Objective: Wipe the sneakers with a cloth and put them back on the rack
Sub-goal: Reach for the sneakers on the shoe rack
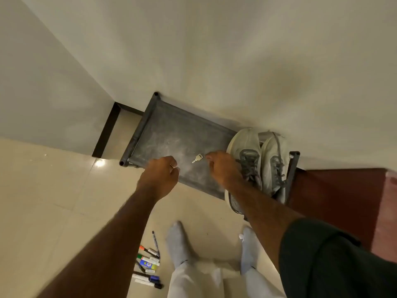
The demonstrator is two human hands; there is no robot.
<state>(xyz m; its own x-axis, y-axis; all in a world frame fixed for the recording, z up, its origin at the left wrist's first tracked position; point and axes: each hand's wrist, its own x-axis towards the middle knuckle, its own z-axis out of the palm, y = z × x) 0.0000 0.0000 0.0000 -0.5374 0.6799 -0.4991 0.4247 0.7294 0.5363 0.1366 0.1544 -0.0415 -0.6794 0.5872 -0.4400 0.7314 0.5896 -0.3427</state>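
Observation:
A pair of white and grey sneakers (257,162) sits on the right end of a dark grey shoe rack (167,134) against the wall. My right hand (223,168) hovers over the rack's top shelf just left of the sneakers, fingers curled, holding nothing that I can see. My left hand (162,175) is over the rack's front edge, loosely curled, with nothing visible in it. A small pale key (197,158) lies on the dusty shelf between my hands. No cloth is in view.
Several markers and a glue stick (148,263) lie on the tiled floor by my socked feet (178,244). A reddish-brown piece of furniture (335,201) stands right of the rack. White walls meet in a corner at the left.

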